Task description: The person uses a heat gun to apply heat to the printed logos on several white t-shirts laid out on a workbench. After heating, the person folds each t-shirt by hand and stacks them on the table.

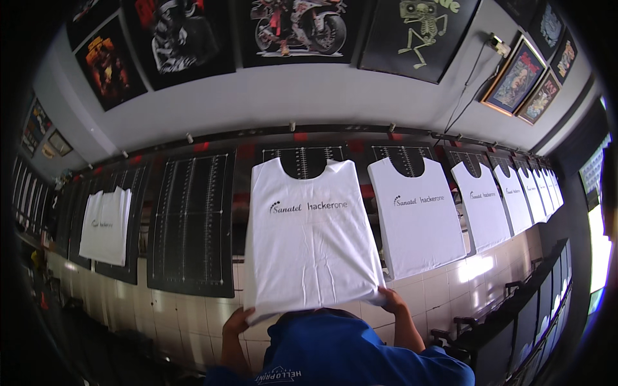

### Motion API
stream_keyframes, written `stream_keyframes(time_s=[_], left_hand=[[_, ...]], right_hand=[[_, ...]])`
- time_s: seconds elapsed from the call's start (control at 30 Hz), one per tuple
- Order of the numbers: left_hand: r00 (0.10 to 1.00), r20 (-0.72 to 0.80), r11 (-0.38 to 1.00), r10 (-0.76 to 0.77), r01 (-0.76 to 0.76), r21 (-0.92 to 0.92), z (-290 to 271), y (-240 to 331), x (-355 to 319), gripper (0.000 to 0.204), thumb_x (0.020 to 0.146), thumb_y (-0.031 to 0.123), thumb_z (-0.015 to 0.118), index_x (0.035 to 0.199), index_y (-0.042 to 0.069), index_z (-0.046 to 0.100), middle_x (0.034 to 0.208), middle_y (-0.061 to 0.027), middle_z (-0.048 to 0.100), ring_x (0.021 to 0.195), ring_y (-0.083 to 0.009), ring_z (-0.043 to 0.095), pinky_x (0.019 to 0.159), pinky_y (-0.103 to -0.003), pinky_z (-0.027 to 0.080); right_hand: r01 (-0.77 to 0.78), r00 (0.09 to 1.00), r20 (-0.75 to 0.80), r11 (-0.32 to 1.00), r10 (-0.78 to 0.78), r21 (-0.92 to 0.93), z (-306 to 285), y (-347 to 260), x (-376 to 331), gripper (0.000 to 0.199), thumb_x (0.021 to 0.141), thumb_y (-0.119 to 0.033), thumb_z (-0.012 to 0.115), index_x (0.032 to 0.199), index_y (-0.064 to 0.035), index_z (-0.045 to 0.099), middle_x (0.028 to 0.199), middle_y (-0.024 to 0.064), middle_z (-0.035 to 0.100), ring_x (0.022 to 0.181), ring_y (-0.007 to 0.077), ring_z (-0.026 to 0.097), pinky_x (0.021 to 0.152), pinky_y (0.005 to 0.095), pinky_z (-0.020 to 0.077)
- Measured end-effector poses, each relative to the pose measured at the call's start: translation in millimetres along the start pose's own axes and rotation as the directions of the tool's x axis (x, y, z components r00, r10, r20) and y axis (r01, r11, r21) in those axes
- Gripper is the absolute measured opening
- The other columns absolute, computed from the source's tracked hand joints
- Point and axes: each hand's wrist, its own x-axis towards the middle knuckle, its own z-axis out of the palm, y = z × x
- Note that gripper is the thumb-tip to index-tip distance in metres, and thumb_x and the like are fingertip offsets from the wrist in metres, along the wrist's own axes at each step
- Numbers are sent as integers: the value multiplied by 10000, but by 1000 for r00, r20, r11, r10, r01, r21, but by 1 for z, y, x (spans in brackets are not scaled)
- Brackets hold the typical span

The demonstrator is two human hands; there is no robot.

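Observation:
A white printed T-shirt (309, 251) lies over a black platen directly in front of me, its neckline at the far end and dark lettering across the chest. At the hem's left corner, my left hand (238, 320) is closed on the fabric. My right hand (392, 300) pinches the opposite corner of the hem. Soft vertical creases run down the middle of the shirt. Some fingers of both hands are hidden by the cloth.
To the right, another white shirt (418, 222) lies on its platen, with several more receding beyond it. A bare black platen (193, 225) with white ruled marks stands at my left; past it lies a folded white shirt (106, 228). Dark panels (515, 341) stand at lower right.

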Motion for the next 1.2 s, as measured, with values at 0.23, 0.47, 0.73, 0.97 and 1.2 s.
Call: stream_keyframes(time_s=[0.23, 0.47, 0.73, 0.97, 1.2], left_hand=[[768, -340, 830, 542, -554, 72, 139, 175, 6, 360, 962, 254, 517, 1238, 22, 526, 1130, -118, 611, 1010, -274, 605, 918, -410, 474], [236, 310, 291, 921, -945, -147, 284, 321, -38, 523, 871, 282, 654, 1284, 7, 489, 1284, -143, 542, 1209, -296, 503, 1029, -470, 389], [144, 136, 143, 980, -990, 14, 453, 260, -103, 432, 1007, 302, 396, 1329, 20, 458, 1301, -159, 527, 1178, -287, 528, 1014, -448, 423], [256, 347, 147, 902, -939, 310, 650, 194, 23, 304, 977, 177, 456, 1184, -4, 586, 1061, -112, 641, 988, -179, 626, 838, -292, 524], [564, 136, 578, 815, -807, -119, 682, 241, 77, 293, 936, 220, 551, 1111, -7, 615, 1012, -128, 681, 888, -223, 670, 798, -342, 547]], right_hand=[[647, 750, -34, 743, -660, -171, 68, -160, -20, 360, 882, -212, 641, 1153, 13, 567, 1075, 129, 615, 964, 241, 614, 847, 389, 515], [816, 356, 298, 450, -886, 363, 117, -353, -131, 515, 899, -296, 570, 1258, 59, 463, 1226, 223, 560, 1138, 360, 553, 982, 500, 435], [999, 15, -104, 10, -994, 50, -23, -449, -265, 264, 908, -193, 612, 1082, 6, 600, 957, 137, 670, 807, 214, 663, 719, 328, 541], [903, 330, -42, 328, -943, -279, -116, -559, -237, 289, 894, -241, 642, 1038, 10, 635, 879, 61, 656, 711, 115, 609, 633, 249, 481], [946, 311, -20, 311, -950, -90, -139, -621, -247, 320, 915, -230, 619, 1111, 22, 599, 904, 105, 653, 761, 167, 648, 646, 289, 531]])
